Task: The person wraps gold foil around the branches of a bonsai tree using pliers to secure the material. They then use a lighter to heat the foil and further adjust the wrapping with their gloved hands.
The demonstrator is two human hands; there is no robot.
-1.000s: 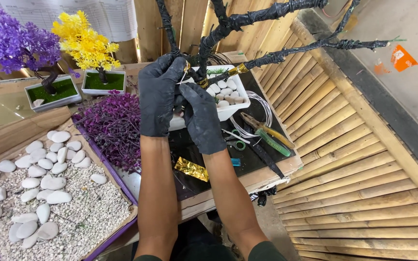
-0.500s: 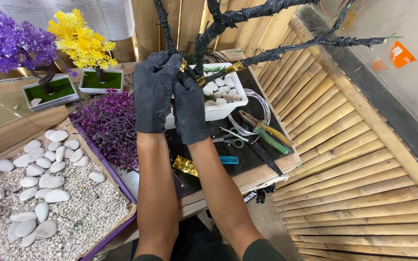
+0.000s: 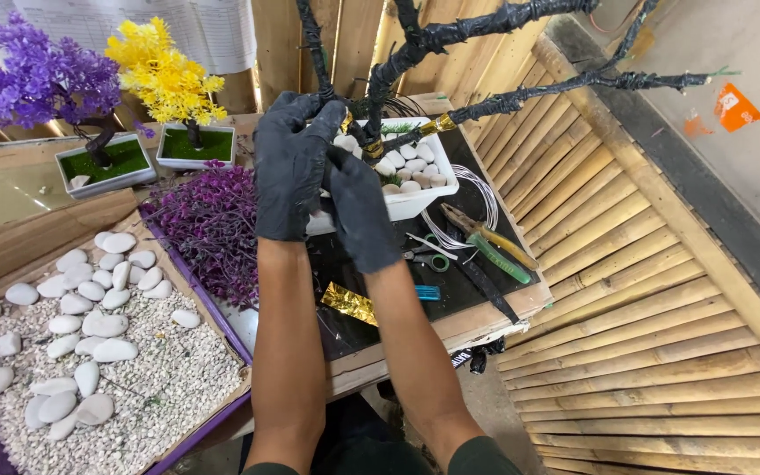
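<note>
Both black-gloved hands are shifting slightly leftward: left hand (image 3: 296,167) grasping black-wrapped wire tree trunk (image 3: 378,88) above white rectangular pebble pot (image 3: 415,200); right hand (image 3: 358,207) closing beside it, grip hidden

Bright even daylight, soft shadows, sharp focus, slight wide-angle edge distortion

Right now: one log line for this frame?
left hand: on black-wrapped trunk | right hand: at trunk base | white pot: pebbles inside
</note>
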